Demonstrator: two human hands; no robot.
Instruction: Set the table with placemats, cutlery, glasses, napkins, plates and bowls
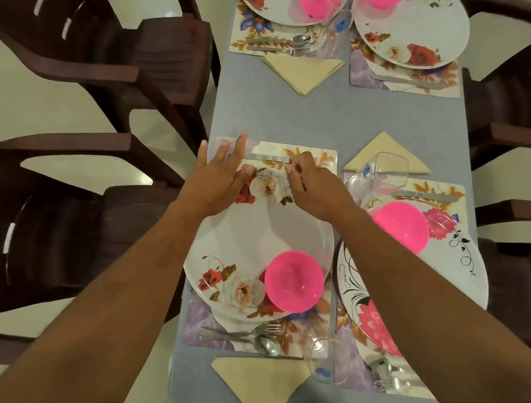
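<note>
A floral placemat (315,156) lies at the table's left side under a white rose plate (254,234) that carries a pink bowl (294,281). A table knife (268,157) lies on the mat's far strip beyond the plate. My left hand (220,176) rests flat with straight fingers on the mat's far-left corner and the knife's handle end. My right hand (310,181) has curled fingers, and its fingertips pinch the knife's blade end. A fork and spoon (256,335), a beige napkin (261,385) and a clear glass (328,361) sit on the near side of this setting.
Three more settings with plates, pink bowls (399,226), glasses (380,172), napkins (305,70) and cutlery fill the grey table (282,116). Dark brown chairs (76,218) stand close along the left and right sides.
</note>
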